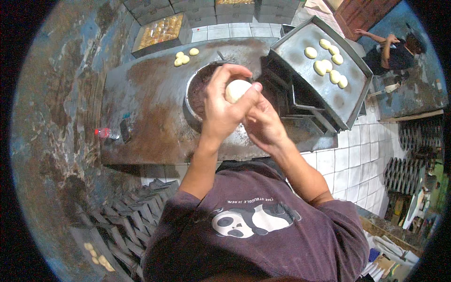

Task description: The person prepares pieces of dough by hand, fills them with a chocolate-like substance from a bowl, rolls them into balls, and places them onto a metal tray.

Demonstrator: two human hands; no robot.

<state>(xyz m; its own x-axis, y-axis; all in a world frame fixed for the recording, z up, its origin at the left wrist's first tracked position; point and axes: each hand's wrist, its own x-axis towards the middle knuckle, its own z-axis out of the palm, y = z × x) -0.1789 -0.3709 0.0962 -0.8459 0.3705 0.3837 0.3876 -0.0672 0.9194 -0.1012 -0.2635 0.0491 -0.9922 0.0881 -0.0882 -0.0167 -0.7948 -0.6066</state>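
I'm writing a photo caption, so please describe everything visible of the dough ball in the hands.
The dough ball is creamy white and looks smooth and soft, rounded where it shows; the rest is hidden. The left hand holds it between curled fingers and thumb. The right hand is close beside it, contact unclear. From this view it appears against the round pan.

Dough pieces (337,59) on the tray (351,96), right of the bowl (187,101) on the table (145,94)
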